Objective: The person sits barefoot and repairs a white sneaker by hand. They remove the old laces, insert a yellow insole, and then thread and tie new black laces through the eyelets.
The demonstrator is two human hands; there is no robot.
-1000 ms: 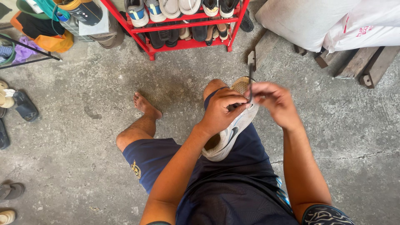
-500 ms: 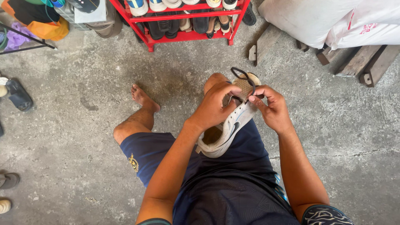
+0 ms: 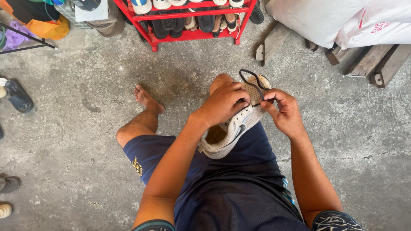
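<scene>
A worn white sneaker (image 3: 233, 130) rests on my right thigh, heel toward me, toe over the knee. My left hand (image 3: 222, 102) grips its upper near the toe. My right hand (image 3: 284, 113) pinches a dark shoelace (image 3: 252, 83) that loops up over the toe of the shoe. I sit in dark blue shorts (image 3: 192, 171), and my bare left foot (image 3: 145, 98) rests on the concrete floor.
A red shoe rack (image 3: 188, 34) full of footwear stands ahead. White sacks (image 3: 342, 21) lie on wooden pallets (image 3: 376, 64) at the upper right. Loose sandals (image 3: 17, 96) and shoes (image 3: 8, 184) lie along the left edge. An orange bag (image 3: 47, 28) sits at the upper left.
The lace, earlier held straight up, now forms a loop over the toe. My right hand has dropped lower beside the shoe. The view has shifted slightly.
</scene>
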